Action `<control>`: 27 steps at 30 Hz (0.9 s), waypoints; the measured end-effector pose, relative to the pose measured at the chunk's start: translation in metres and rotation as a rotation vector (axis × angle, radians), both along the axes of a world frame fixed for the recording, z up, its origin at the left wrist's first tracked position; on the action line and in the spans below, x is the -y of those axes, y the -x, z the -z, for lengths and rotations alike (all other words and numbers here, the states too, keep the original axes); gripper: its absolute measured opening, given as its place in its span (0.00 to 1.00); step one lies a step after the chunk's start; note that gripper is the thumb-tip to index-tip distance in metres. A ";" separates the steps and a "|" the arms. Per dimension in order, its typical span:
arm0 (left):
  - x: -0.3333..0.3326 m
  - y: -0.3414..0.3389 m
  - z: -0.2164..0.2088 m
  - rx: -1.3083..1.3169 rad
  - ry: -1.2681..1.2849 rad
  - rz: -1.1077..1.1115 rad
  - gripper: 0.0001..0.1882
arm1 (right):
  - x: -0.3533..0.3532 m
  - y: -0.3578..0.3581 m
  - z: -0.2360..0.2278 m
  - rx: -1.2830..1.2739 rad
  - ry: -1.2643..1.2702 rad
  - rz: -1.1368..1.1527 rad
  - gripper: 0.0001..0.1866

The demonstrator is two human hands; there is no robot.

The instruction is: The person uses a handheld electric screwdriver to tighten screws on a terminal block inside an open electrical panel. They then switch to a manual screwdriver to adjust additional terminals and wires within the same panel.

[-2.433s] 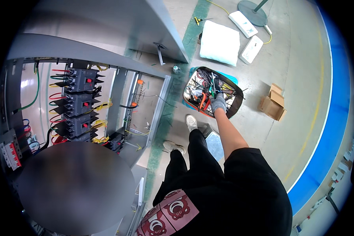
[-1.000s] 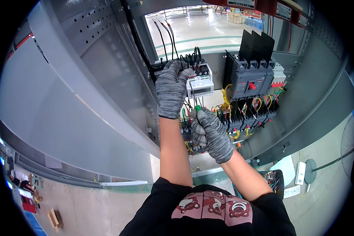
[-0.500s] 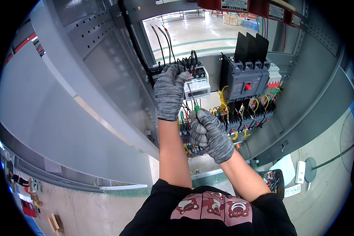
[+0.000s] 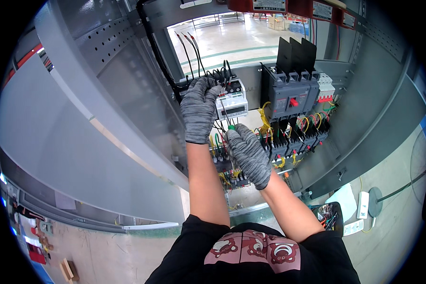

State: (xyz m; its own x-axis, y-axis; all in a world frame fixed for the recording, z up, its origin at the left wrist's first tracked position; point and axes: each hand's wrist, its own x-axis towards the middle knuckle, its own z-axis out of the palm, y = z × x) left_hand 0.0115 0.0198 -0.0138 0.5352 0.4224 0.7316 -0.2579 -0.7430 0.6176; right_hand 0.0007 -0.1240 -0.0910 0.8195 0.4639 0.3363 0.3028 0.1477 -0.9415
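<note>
My left hand (image 4: 199, 111), in a grey knitted glove, is at the upper left corner of a white energy meter (image 4: 235, 101). Its fingers are closed on a thin black wire beside the meter's top terminals; the fingertips partly hide the wire's end. Lower down, my gloved right hand (image 4: 251, 154) grips a screwdriver (image 4: 231, 127) by its green handle, most of which the palm covers. The screwdriver's thin shaft rises across the meter's front, with the tip near the top terminals. More black wires (image 4: 221, 73) loop behind the meter.
A large dark circuit breaker (image 4: 292, 97) stands right of the meter, with a small white breaker (image 4: 325, 87) beyond it. Smaller breakers (image 4: 293, 142) with coloured wires run below. Grey cabinet walls (image 4: 128, 94) enclose the space. A black bin (image 4: 335, 218) holds small parts at lower right.
The whole view has shifted slightly. My right hand has rolled on the screwdriver handle, so its back shows more and its curled fingers less. My left hand stays by the meter.
</note>
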 end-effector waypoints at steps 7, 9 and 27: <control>-0.011 -0.004 0.010 0.011 0.006 0.001 0.08 | 0.015 0.021 -0.078 0.461 1.079 0.130 0.18; -0.013 -0.004 0.010 0.009 0.011 0.000 0.09 | 0.014 0.020 -0.077 0.571 1.139 0.167 0.19; -0.009 0.005 0.005 -0.025 -0.078 -0.099 0.13 | -0.019 0.017 -0.046 0.368 0.559 0.298 0.23</control>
